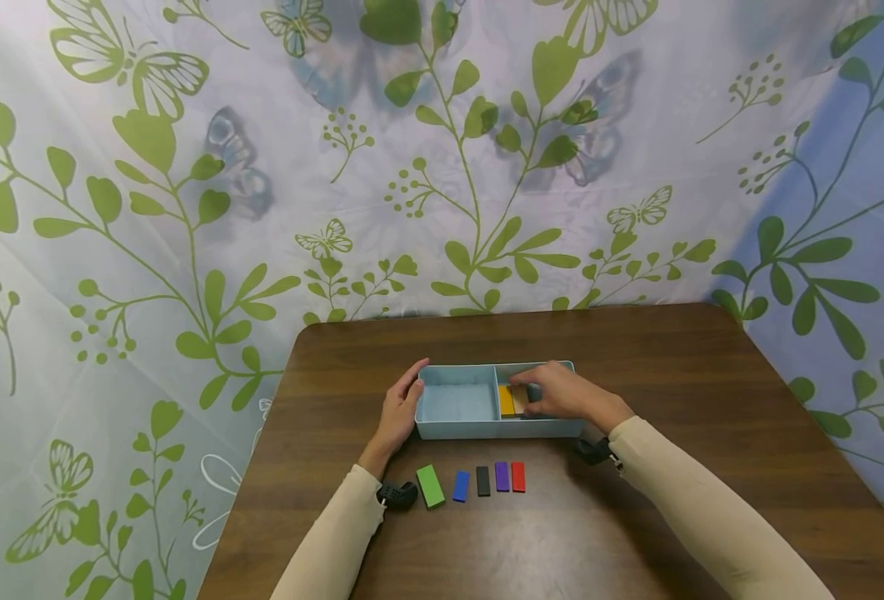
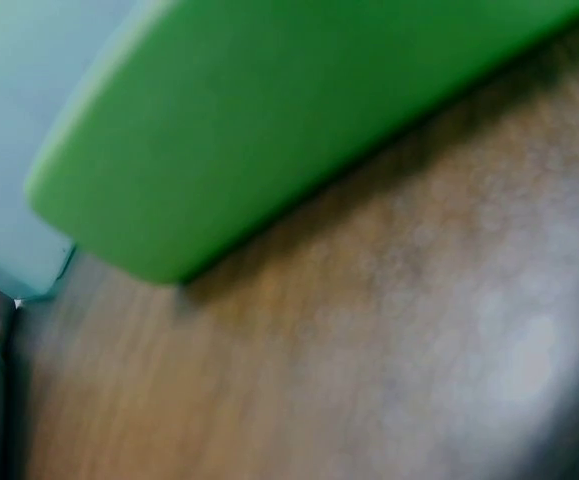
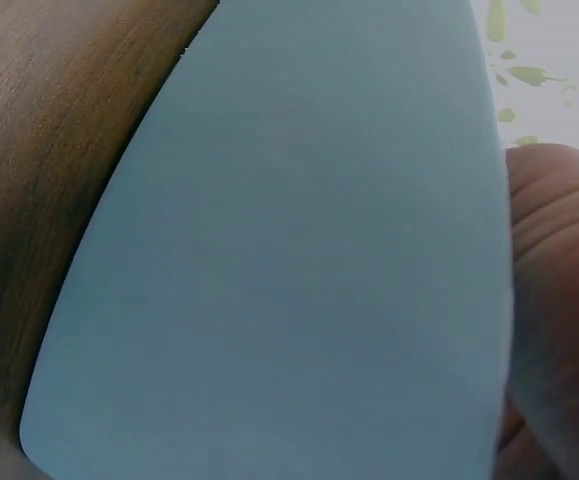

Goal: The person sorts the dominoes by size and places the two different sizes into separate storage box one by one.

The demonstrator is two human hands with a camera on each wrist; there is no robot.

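A light-blue tray point(image 1: 460, 429) with a divider stands on the table in the head view. Along its left end lies my left hand point(image 1: 398, 408), its fairly straight fingers and thumb touching the rim by the back corner. My right hand point(image 1: 561, 392) reaches over the right compartment and pinches a tan block point(image 1: 520, 402) between thumb and fingers. Beside that block, against the divider, is a yellow block point(image 1: 506, 400). The right wrist view is mostly the tray's outer wall point(image 3: 289, 240), with part of the hand point(image 3: 559, 280) behind its rim.
In front of the tray lie separate blocks: green point(image 1: 430, 487), blue point(image 1: 461, 486), black point(image 1: 482, 481), purple point(image 1: 501, 477) and red point(image 1: 518, 477). The brown table point(image 1: 636, 350) meets a patterned cloth point(image 1: 382, 250) at the back.
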